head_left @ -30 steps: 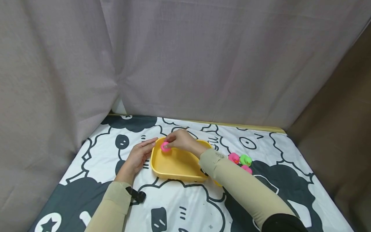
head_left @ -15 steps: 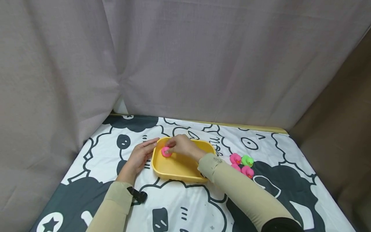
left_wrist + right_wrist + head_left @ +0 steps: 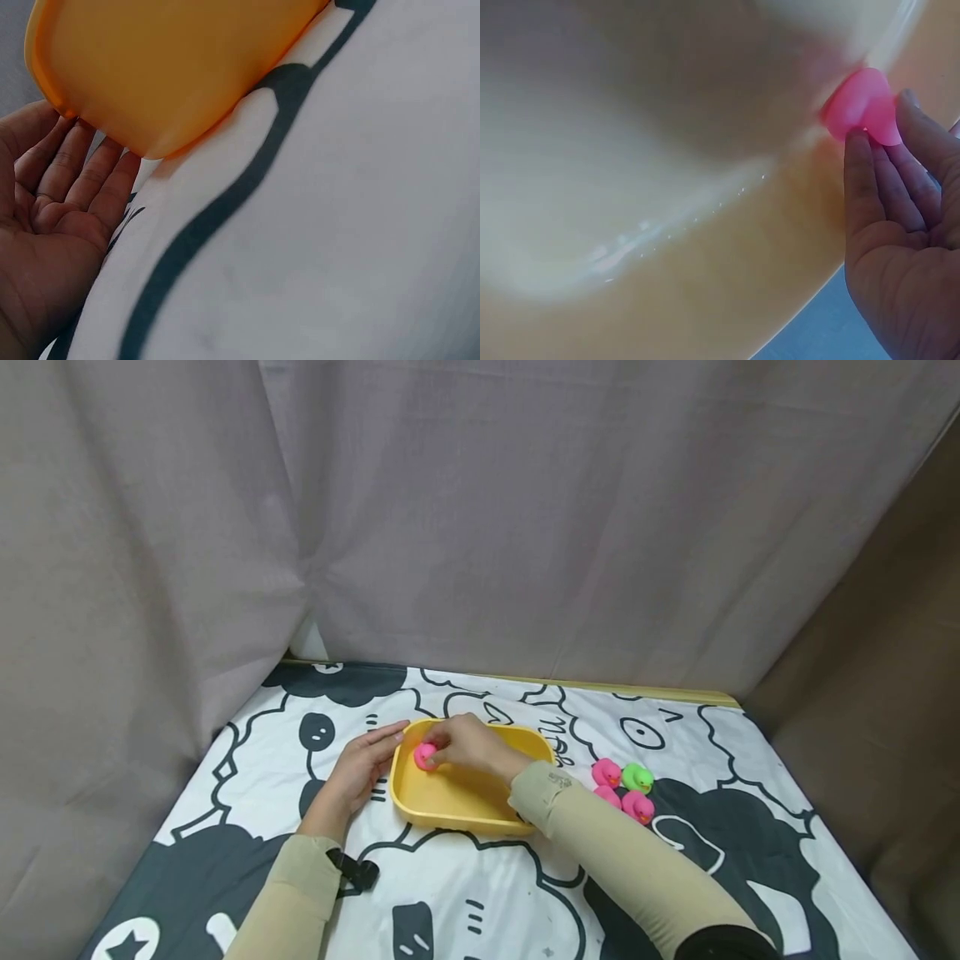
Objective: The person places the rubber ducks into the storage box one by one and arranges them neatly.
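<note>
A yellow tray (image 3: 461, 797) with rounded corners rests on the patterned cloth. My right hand (image 3: 474, 745) reaches over it and pinches a pink rubber duck (image 3: 424, 757) inside its left end. In the right wrist view, thumb and fingertips are on the duck (image 3: 862, 109), which sits close against the tray's wall. My left hand (image 3: 365, 768) is at the tray's left side with fingers extended. In the left wrist view, its fingertips touch the outer wall of the tray (image 3: 172, 82).
Several more ducks lie in a cluster on the cloth to the tray's right: a green duck (image 3: 637, 777) and pink ducks (image 3: 638, 807). Grey curtains (image 3: 510, 527) hang behind the table and at its sides. My right forearm crosses over the tray's right end.
My right hand has brought the pink duck lower and slightly nearer me within the tray. The right forearm has shifted, uncovering another pink duck in the cluster. My left hand stays at the tray.
</note>
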Tool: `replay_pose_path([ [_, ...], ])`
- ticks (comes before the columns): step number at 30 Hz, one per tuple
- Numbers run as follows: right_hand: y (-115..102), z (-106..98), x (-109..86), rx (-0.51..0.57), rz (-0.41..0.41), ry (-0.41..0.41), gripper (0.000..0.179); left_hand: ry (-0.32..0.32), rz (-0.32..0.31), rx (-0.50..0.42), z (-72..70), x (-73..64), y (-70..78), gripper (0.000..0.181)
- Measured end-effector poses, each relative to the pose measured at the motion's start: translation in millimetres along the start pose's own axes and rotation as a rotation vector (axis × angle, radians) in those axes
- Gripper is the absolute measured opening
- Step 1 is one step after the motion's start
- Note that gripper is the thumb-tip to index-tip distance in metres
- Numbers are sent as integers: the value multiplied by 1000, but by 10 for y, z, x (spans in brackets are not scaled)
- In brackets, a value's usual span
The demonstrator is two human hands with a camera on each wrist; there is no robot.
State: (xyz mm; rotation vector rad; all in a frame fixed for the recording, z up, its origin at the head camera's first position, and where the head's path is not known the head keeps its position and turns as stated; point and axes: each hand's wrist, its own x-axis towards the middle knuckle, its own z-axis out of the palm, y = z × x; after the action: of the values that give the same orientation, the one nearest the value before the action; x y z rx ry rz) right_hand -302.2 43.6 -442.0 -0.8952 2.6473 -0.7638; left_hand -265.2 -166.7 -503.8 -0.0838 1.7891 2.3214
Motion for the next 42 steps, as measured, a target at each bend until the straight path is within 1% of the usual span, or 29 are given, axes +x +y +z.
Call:
replay_pose_path([
  [4, -5, 6, 4, -27, -12, 5, 27, -7, 7, 1, -4, -5, -5, 42],
  [7, -7, 1, 0, -28, -15, 3, 28, 0, 4, 1, -3, -9, -9, 42],
  [12, -22, -40, -22, -11, 12, -13, 32, -2, -2, -1, -5, -9, -18, 42],
  [16, -44, -123, -50, -3, 40, -14, 35, 7, -5, 1, -7, 0, -17, 42],
  [22, -68, -275, -113, 17, 61, 1, 37, 20, -18, 20, -12, -1, -7, 40],
  [30, -67, -466, -212, 47, 10, 41, 35, 23, -19, 12, 3, -4, -3, 40],
  [37, -24, -602, -321, 104, 55, 51, 37, 29, -18, 19, 18, -2, 5, 41],
  [42, 22, -686, -422, 121, 69, 68, 35, 36, -18, 18, 11, 2, -8, 40],
])
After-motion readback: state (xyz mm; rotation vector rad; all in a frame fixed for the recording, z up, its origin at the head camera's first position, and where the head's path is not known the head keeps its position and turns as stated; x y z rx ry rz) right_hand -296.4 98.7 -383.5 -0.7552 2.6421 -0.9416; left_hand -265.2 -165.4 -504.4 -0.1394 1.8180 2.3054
